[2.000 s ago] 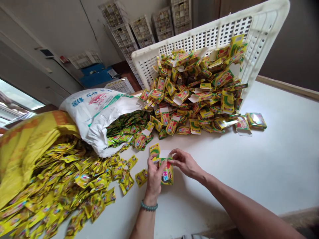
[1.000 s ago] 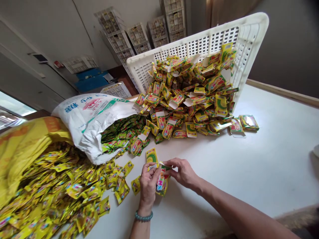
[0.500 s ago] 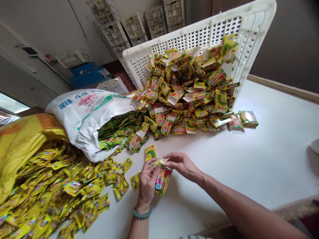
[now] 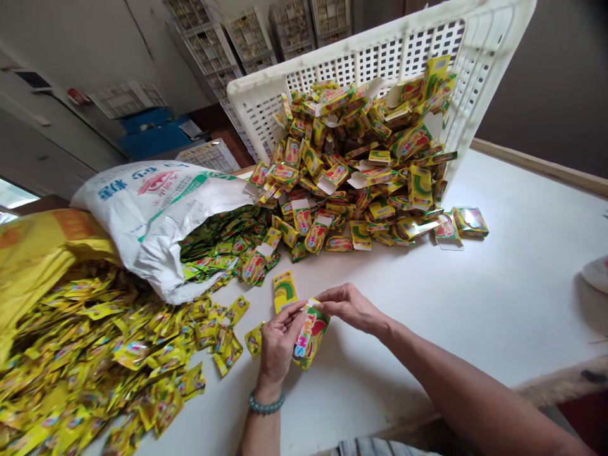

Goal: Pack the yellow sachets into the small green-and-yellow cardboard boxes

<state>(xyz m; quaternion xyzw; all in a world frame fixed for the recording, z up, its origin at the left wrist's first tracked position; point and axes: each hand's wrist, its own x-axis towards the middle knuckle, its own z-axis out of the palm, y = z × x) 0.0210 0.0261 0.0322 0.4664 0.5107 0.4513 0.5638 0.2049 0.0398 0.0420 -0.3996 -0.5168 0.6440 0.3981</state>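
Observation:
A small yellow, red and green candy box (image 4: 311,340) is held tilted above the white table between my two hands. My left hand (image 4: 278,345), with a bead bracelet at the wrist, is closed on the box's left side and upper edge. At the top end, my right hand (image 4: 349,308) pinches the box near its pale flap. What the box contains cannot be seen. Just behind my fingers another yellow box (image 4: 284,290) lies on the table. A yellow sachet (image 4: 254,340) rests left of my left hand.
A white plastic crate (image 4: 380,57) lies tipped, spilling many candy boxes (image 4: 361,177). On the left, a white woven sack (image 4: 156,202) holds green sachets (image 4: 228,244), and a yellow sack (image 4: 42,240) spills yellow sachets (image 4: 118,354). Stacked crates (image 4: 251,38) stand behind the white table (image 4: 427,304).
Both hands remain on the same box. The right fingers have closed in at its top flap, and more of the box front shows now. The camera view has shifted slightly.

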